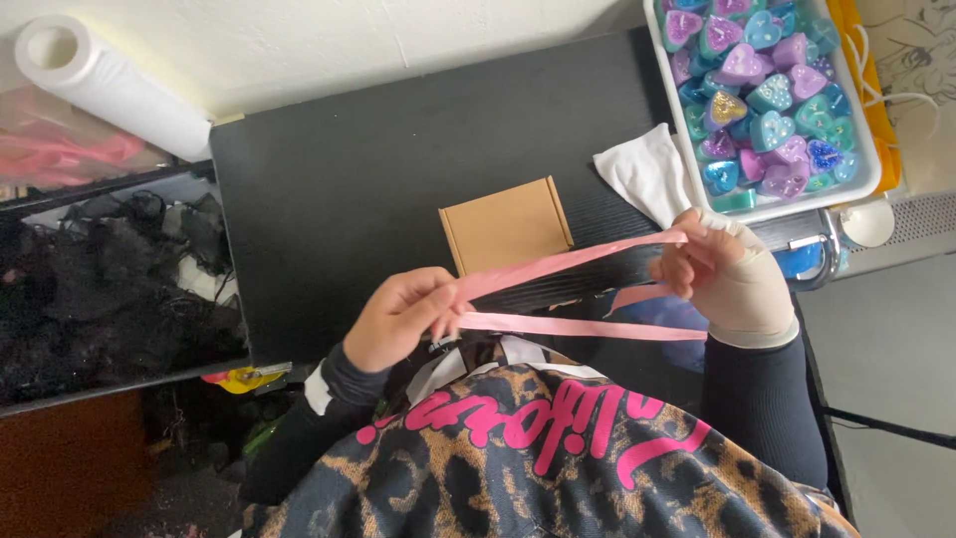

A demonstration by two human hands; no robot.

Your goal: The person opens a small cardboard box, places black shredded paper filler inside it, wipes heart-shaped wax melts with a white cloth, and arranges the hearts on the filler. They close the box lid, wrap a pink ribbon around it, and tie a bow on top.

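A pink ribbon [568, 261] stretches between both my hands above the black table [339, 179]. My left hand [403, 317] pinches one end, where the ribbon folds back into a second strand [588, 327] running right. My right hand [719, 271], wearing a beige wrap around wrist and palm, grips the other end. A small brown cardboard box [506, 225] lies shut on the table just behind the ribbon.
A white tray [868, 169] full of several heart-shaped pieces in purple, teal and blue sits at the back right, a white cloth [645, 171] beside it. A paper towel roll [110, 86] lies back left. Dark clutter fills a shelf [110, 289] to the left.
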